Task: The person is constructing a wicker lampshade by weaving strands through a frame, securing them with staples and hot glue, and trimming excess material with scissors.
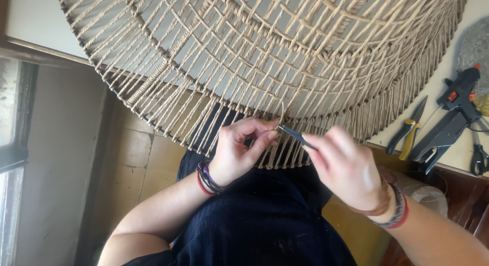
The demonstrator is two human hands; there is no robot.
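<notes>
Seated in a dark navy garment (265,225), we work at the near rim of a large round woven shade of beige twisted cord on a dark wire frame (265,52), which overhangs the edge of a white worktable (30,21) and fills the view from ten to two o'clock. Our left hand (237,151), banded at the wrist with purple and red cords, is closed in a pinch on a cord end at the rim. Our right hand (344,166), wearing brown and red wristbands, grips a slim blue-grey metal tool (295,136) whose tip points toward ten o'clock and meets the left fingertips just below the fringe. We judge the step goes best with the cord held taut, the tip slid between two neighbouring strands rather than through one, and tension matched to the adjacent wraps so the rim stays even. Farther off, at three o'clock on the table, lie yellow-handled pliers (407,136), a black glue gun with orange trigger (456,105) and black-handled scissors (479,156).
</notes>
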